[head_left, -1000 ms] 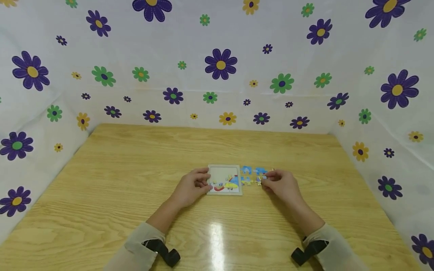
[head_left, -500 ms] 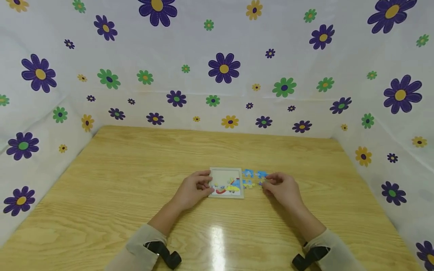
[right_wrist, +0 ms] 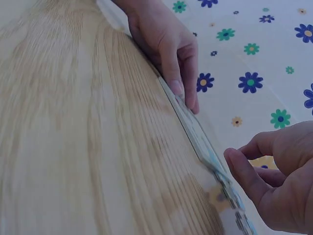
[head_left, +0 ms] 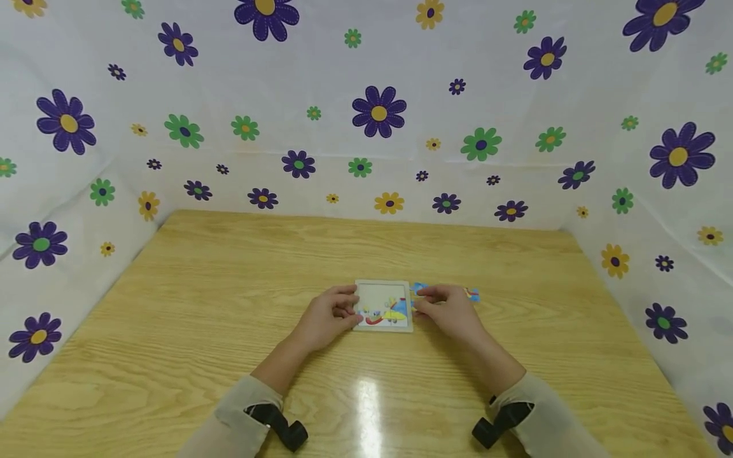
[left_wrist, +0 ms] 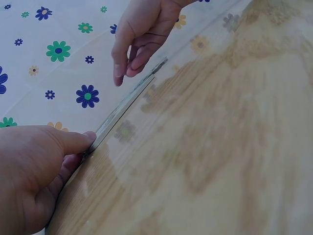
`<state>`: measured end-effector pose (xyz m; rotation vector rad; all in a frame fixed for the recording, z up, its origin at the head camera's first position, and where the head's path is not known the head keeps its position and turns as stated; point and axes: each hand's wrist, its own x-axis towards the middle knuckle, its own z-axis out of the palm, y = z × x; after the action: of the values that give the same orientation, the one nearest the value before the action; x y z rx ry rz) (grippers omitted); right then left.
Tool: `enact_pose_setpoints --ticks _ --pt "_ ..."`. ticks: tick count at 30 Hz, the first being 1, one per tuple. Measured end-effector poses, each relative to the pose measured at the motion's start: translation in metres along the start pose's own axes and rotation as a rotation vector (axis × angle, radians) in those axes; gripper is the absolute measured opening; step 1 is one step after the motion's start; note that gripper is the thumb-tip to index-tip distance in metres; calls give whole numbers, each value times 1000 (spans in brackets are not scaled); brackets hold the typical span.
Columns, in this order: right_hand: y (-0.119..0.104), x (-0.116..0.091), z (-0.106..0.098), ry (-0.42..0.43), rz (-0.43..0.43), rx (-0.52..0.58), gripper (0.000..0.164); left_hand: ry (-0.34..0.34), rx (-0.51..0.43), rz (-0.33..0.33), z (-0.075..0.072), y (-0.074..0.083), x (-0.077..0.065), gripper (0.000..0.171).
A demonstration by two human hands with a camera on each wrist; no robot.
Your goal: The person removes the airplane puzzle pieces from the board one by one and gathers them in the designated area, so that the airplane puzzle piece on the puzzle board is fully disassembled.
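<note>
A small square puzzle tray [head_left: 382, 330] lies on the table, its lower part filled with pieces picturing blue, yellow and red shapes. My left hand [head_left: 326, 318] holds the tray's left edge, thumb [left_wrist: 78, 143] on top and fingers at the side. To the right of the tray lie loose jigsaw pieces [head_left: 474, 294], partly covered by my right hand [head_left: 452, 312]. The right fingers are bent, with thumb [right_wrist: 243, 172] and index close together just above the tray's right edge. Neither wrist view shows a piece between them.
The wooden table [head_left: 258, 254] extends around the tray. White cloth with printed flowers [head_left: 378, 113] hangs along the back and both sides. Black wrist cameras [head_left: 280, 426] are strapped over both sleeves.
My right hand has moved left from the farther loose pieces to beside the tray, uncovering a piece at the far right. The left hand keeps its hold on the tray.
</note>
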<state>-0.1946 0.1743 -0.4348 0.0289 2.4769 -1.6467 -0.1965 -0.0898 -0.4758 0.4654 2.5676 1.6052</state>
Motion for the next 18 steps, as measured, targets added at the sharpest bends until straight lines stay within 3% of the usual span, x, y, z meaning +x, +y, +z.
enact_pose_setpoints --ticks 6,12,18 --pt "-5 5 20 -125 9 81 38 5 -7 7 -2 0 2 36" --pt "-5 7 27 -127 1 87 40 29 1 6 -4 1 3 35" --pt "2 2 26 -158 10 56 40 0 -12 5 -1 0 0 35"
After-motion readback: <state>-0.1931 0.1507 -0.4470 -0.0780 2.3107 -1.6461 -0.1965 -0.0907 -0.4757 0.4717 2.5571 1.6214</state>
